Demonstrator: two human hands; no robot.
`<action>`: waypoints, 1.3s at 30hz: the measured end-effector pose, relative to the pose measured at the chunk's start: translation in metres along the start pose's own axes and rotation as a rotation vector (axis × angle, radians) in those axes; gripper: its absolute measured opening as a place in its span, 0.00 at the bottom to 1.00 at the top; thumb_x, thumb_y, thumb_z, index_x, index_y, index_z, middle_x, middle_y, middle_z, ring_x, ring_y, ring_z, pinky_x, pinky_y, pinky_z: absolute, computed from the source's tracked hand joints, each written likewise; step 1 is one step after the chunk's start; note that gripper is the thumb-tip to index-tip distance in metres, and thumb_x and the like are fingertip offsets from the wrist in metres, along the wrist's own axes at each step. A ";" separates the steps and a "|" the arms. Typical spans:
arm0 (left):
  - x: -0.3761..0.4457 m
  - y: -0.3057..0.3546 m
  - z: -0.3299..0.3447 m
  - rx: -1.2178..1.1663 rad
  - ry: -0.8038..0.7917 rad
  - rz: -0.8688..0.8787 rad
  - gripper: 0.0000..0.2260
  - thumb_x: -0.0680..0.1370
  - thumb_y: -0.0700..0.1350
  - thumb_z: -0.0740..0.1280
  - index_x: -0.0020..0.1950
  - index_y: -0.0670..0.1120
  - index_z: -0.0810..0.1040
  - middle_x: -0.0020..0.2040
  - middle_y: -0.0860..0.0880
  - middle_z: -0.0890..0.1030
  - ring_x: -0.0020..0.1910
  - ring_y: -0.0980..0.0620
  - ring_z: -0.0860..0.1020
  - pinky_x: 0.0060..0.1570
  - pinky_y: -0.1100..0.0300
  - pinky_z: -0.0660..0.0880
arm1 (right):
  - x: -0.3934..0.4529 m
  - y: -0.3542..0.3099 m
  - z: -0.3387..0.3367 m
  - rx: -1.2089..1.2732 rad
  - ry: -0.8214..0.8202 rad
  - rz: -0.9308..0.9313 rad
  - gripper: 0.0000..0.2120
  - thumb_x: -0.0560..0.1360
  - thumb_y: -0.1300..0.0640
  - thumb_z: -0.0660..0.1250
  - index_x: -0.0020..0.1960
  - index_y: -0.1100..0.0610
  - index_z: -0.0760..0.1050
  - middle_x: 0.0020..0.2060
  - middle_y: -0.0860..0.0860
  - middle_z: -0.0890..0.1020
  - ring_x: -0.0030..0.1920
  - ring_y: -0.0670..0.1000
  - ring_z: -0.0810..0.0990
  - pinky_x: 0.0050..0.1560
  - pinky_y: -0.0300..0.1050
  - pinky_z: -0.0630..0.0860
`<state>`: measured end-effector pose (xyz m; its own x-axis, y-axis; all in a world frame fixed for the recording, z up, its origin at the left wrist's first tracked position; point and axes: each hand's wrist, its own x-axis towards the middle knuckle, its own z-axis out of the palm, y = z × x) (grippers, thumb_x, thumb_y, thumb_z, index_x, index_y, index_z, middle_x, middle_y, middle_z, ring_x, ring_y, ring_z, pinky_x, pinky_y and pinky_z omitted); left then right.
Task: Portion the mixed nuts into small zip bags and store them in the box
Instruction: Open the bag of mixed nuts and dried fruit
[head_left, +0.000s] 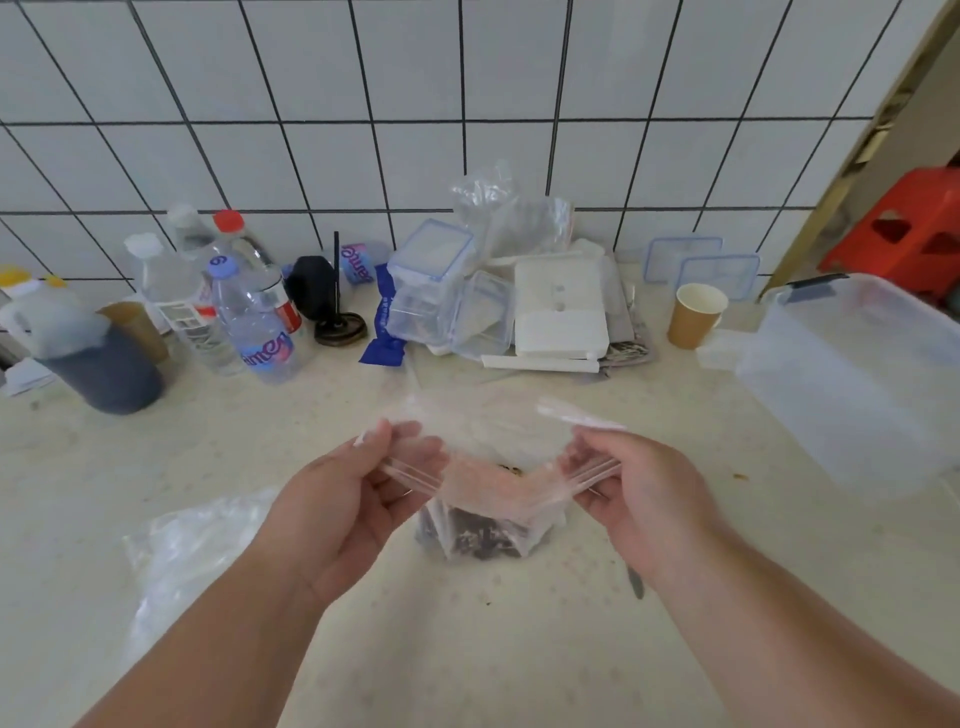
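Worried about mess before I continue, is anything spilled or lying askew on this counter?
A few brown crumbs lie loose on the beige counter right of the clear zip bag. The clear lidded container near the tiled wall leans tilted against clutter.

1. Two hands: left hand (343, 499), right hand (639, 483).
2. One zip bag (493, 483) held up.
3. One paper cup (696, 314).
4. One large clear box (857, 384).
5. Two loose lids (698, 260) against the wall.

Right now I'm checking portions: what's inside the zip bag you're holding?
Dark mixed nuts fill the bottom of the zip bag; the blurred plastic hides how many.
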<state>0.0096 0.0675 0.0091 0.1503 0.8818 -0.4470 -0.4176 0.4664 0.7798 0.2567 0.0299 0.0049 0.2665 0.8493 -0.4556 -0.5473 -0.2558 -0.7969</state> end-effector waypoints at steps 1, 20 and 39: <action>0.004 -0.004 -0.001 -0.034 -0.009 0.003 0.15 0.81 0.49 0.65 0.46 0.43 0.89 0.49 0.39 0.88 0.50 0.43 0.87 0.44 0.50 0.84 | 0.004 0.001 -0.003 0.068 -0.042 0.036 0.07 0.71 0.62 0.71 0.36 0.60 0.85 0.33 0.57 0.82 0.34 0.54 0.83 0.37 0.45 0.81; 0.005 -0.078 -0.049 -0.351 -0.276 0.096 0.12 0.74 0.44 0.68 0.41 0.39 0.89 0.50 0.40 0.88 0.48 0.42 0.88 0.36 0.50 0.84 | 0.010 0.070 -0.044 0.027 -0.472 -0.272 0.15 0.64 0.54 0.78 0.48 0.58 0.82 0.38 0.54 0.81 0.39 0.56 0.80 0.44 0.49 0.79; -0.002 -0.096 -0.075 -0.403 -0.280 0.086 0.08 0.70 0.43 0.70 0.45 0.41 0.78 0.46 0.46 0.84 0.36 0.49 0.81 0.35 0.57 0.79 | -0.004 0.098 -0.061 0.317 -0.477 -0.035 0.11 0.73 0.51 0.67 0.38 0.59 0.77 0.32 0.51 0.78 0.31 0.48 0.78 0.33 0.44 0.78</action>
<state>-0.0176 0.0159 -0.0972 0.3122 0.9264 -0.2104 -0.7436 0.3761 0.5528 0.2506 -0.0270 -0.0959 -0.0585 0.9880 -0.1426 -0.7755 -0.1350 -0.6167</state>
